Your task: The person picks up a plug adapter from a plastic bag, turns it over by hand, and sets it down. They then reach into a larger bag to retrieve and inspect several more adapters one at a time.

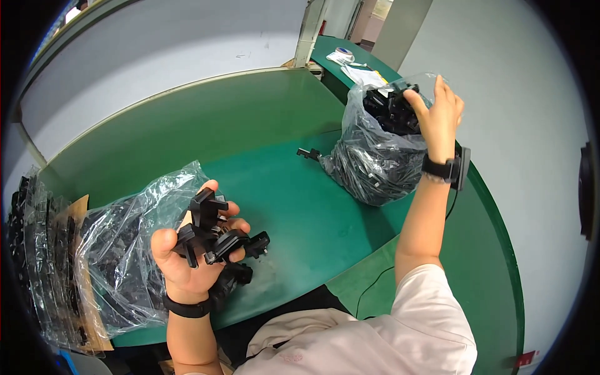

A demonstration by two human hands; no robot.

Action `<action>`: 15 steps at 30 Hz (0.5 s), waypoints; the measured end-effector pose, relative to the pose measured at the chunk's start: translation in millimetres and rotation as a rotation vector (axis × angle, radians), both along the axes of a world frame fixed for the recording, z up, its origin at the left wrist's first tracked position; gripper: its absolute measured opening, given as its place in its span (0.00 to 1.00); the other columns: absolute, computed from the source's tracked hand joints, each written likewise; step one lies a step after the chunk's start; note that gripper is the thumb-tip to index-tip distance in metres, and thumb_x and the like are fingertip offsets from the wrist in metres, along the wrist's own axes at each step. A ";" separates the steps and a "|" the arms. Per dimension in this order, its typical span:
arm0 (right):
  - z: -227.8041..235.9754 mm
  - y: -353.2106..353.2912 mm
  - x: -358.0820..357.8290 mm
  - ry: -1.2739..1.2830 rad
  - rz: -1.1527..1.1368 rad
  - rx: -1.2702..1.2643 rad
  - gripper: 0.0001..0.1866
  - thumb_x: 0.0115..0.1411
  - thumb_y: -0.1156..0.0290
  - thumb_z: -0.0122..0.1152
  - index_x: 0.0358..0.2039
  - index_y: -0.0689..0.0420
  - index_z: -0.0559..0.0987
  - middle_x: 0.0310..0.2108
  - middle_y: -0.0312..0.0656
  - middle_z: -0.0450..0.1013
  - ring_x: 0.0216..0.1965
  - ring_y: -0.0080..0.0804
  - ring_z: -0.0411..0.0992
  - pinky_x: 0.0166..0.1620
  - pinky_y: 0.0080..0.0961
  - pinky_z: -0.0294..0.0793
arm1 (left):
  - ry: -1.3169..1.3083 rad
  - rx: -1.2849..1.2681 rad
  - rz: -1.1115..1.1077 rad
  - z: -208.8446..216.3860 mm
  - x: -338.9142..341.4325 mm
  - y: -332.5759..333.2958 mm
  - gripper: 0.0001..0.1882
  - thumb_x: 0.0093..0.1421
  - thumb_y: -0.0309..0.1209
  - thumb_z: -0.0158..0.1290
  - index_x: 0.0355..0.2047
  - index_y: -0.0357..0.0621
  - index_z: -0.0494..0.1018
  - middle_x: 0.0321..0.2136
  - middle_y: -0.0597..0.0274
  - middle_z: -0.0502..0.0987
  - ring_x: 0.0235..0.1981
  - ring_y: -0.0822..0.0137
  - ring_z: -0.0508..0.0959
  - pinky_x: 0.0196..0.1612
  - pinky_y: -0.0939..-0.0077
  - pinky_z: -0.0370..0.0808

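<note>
The left hand [190,269] is held palm up over the near left part of a green table [300,212], its fingers curled around a small cluster of black plastic pieces [205,219]; several of them stick out past the fingertips and the thumb. Just beside that wrist is a dark clump [236,275], partly hidden by the hand, and it is hard to say whether it is held or lying on the table. The right hand [439,115] is stretched out to the far right, at the mouth of a full plastic bag [381,159], with its thumb and fingers spread apart; whether it touches the bag's clear edge cannot be told. More black pieces [390,109] show in the bag's open top and through its sides. One loose black piece [308,154] lies on the table, just left of this bag. A second clear bag [125,250], with dark contents, lies behind and to the left of the left hand, next to a brown cardboard sheet [92,306] and a stack of clear trays [44,262] at the left edge. Beyond the full bag, a roll of tape [342,54] and some papers [367,77] rest on another green surface.
</note>
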State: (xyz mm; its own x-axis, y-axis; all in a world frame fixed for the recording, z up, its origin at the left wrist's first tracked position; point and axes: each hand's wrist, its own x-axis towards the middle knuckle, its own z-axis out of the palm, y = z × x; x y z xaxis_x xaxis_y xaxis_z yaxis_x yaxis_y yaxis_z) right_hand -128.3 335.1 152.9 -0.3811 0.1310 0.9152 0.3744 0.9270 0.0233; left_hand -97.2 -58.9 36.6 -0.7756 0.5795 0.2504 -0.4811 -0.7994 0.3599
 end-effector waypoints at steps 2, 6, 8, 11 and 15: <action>-4.7 -28.8 5.0 0.064 0.179 -0.005 0.21 0.53 0.57 0.63 0.43 0.58 0.78 0.49 0.46 0.70 0.51 0.45 0.62 0.53 0.37 0.62 | 0.032 -0.048 0.058 -0.6 3.0 -2.2 0.44 0.43 0.46 0.57 0.60 0.45 0.55 0.46 0.46 0.71 0.44 0.45 0.73 0.29 0.60 0.74; -24.4 -106.5 27.1 0.012 0.821 0.067 0.15 0.51 0.69 0.65 0.39 0.59 0.78 0.40 0.44 0.74 0.42 0.39 0.69 0.46 0.32 0.66 | 0.024 -0.138 0.116 0.3 7.6 -2.5 0.46 0.42 0.45 0.57 0.60 0.43 0.53 0.46 0.47 0.71 0.44 0.47 0.74 0.30 0.62 0.75; -34.1 -138.9 32.3 -0.315 1.233 -0.016 0.19 0.47 0.70 0.67 0.40 0.61 0.78 0.39 0.44 0.75 0.39 0.39 0.70 0.44 0.30 0.68 | 0.084 -0.222 0.111 1.2 7.7 -2.5 0.48 0.41 0.45 0.57 0.61 0.41 0.52 0.46 0.48 0.70 0.44 0.48 0.74 0.31 0.63 0.75; -58.3 -179.6 24.3 -0.586 1.540 -0.251 0.29 0.43 0.66 0.71 0.47 0.61 0.75 0.42 0.46 0.73 0.41 0.41 0.70 0.46 0.32 0.68 | 0.227 -0.323 0.058 4.2 3.8 -0.1 0.48 0.40 0.40 0.56 0.61 0.39 0.51 0.46 0.51 0.69 0.45 0.56 0.73 0.39 0.70 0.72; -54.6 -192.0 5.1 -0.782 1.687 -0.258 0.35 0.41 0.63 0.72 0.51 0.58 0.74 0.42 0.45 0.73 0.42 0.41 0.69 0.47 0.32 0.68 | 0.347 -0.700 0.277 13.6 12.5 0.9 0.45 0.38 0.30 0.56 0.60 0.39 0.53 0.43 0.56 0.67 0.43 0.65 0.70 0.45 0.75 0.68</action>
State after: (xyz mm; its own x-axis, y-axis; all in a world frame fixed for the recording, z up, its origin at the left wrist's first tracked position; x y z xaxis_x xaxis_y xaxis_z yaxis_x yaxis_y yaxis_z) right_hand -123.2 143.1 98.3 -0.5079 -0.6909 0.5146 -0.8416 0.2706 -0.4674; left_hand -84.8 -58.0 50.2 -0.8583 0.4893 0.1546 -0.0690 -0.4085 0.9101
